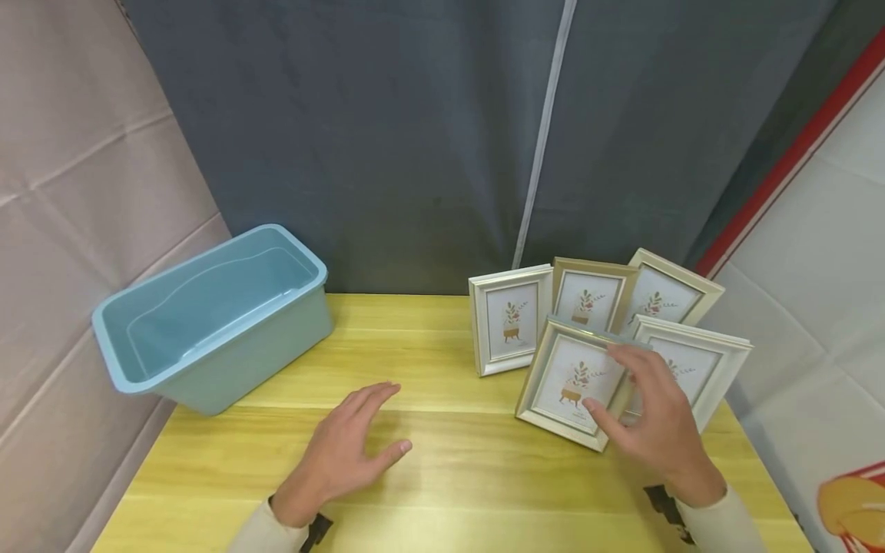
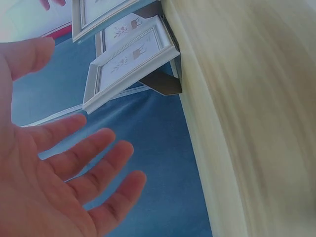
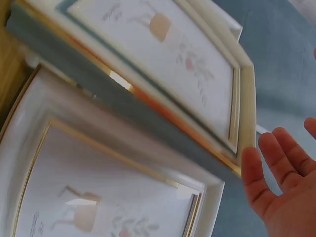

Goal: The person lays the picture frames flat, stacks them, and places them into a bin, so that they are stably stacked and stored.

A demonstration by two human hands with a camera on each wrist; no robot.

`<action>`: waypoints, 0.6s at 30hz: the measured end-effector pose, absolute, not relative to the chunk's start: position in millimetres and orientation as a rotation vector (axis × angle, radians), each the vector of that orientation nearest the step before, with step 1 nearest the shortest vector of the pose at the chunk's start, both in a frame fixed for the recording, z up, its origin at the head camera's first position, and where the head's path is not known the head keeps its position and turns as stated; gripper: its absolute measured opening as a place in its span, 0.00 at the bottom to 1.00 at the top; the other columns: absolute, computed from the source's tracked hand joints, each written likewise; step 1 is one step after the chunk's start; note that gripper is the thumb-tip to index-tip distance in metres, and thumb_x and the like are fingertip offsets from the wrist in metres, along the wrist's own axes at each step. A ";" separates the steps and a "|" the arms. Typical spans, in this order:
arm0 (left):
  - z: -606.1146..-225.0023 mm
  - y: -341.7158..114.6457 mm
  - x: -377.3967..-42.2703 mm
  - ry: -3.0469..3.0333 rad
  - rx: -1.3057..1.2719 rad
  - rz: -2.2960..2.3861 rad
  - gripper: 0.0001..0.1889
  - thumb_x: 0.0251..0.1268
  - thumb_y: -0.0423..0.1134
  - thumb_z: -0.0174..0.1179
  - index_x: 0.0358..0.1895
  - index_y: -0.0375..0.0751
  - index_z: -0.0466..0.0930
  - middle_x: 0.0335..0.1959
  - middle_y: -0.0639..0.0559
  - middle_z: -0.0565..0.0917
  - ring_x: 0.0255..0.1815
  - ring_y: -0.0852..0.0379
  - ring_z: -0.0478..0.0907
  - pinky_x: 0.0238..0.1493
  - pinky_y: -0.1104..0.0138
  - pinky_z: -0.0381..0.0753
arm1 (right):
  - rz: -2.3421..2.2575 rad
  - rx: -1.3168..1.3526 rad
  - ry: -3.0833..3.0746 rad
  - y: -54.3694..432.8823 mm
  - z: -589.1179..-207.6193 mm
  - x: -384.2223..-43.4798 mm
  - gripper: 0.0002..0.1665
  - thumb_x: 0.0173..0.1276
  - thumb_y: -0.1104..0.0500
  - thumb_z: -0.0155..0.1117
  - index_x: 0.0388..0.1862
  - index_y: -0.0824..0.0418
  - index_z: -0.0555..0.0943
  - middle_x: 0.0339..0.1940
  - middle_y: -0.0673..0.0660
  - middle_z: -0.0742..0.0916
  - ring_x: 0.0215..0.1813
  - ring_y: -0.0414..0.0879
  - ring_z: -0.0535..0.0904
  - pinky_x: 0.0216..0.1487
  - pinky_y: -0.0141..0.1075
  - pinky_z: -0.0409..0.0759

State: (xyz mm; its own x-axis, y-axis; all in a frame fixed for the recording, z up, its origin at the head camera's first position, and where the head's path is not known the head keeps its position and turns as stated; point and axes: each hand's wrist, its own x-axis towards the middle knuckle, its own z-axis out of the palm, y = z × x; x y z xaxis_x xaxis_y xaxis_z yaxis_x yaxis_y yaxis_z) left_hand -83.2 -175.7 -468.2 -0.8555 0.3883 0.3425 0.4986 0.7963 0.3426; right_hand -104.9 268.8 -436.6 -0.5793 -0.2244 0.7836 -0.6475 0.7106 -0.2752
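Several picture frames with the same potted-plant print stand at the right of the table. The nearest, a pale gold photo frame (image 1: pixel 577 384), tilts in front of the others. My right hand (image 1: pixel 653 418) is at its upper right side, fingers spread and thumb in front of the picture. In the right wrist view, a fingertip (image 3: pixel 253 165) lies right at the frame's corner. My left hand (image 1: pixel 346 453) hovers over the middle of the table, fingers extended and holding nothing; the left wrist view shows its open palm (image 2: pixel 44 187).
A blue plastic bin (image 1: pixel 276 338) stands at the back left. Behind the front frame are a silver-white frame (image 1: pixel 512 319), a tan frame (image 1: pixel 588 296), a cream frame (image 1: pixel 667 292) and a white frame (image 1: pixel 719 361). A dark curtain (image 1: pixel 415 153) hangs behind the wooden table (image 1: pixel 456 476).
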 end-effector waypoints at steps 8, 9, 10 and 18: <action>-475.9 -170.3 -83.6 -2.779 -0.641 -0.775 0.35 0.66 0.59 0.71 0.74 0.54 0.74 0.69 0.56 0.82 0.67 0.54 0.81 0.62 0.50 0.86 | 0.688 0.557 -2.089 289.9 -436.2 -107.3 0.49 0.72 0.29 0.63 0.61 0.76 0.81 0.54 0.75 0.84 0.55 0.35 0.75 0.50 0.13 0.72; -476.9 -169.4 -84.0 -2.780 -0.638 -0.799 0.35 0.66 0.58 0.71 0.74 0.55 0.74 0.68 0.57 0.82 0.66 0.55 0.81 0.62 0.51 0.86 | 0.694 0.546 -2.081 292.3 -436.9 -107.9 0.48 0.72 0.30 0.63 0.60 0.76 0.81 0.54 0.75 0.84 0.54 0.33 0.75 0.49 0.12 0.72; -477.8 -168.2 -84.4 -2.781 -0.641 -0.818 0.35 0.66 0.58 0.71 0.74 0.56 0.74 0.68 0.58 0.82 0.65 0.57 0.81 0.62 0.52 0.86 | 0.708 0.534 -2.073 294.7 -437.8 -108.6 0.48 0.71 0.30 0.63 0.60 0.76 0.82 0.53 0.76 0.83 0.53 0.33 0.75 0.48 0.12 0.73; -485.0 -157.9 -87.9 -2.810 -0.663 -0.982 0.32 0.69 0.53 0.70 0.74 0.54 0.75 0.66 0.58 0.83 0.63 0.61 0.81 0.62 0.53 0.86 | 0.838 0.369 -2.176 308.2 -445.2 -111.0 0.40 0.54 0.59 0.78 0.68 0.69 0.80 0.55 0.73 0.80 0.50 0.26 0.74 0.43 0.11 0.74</action>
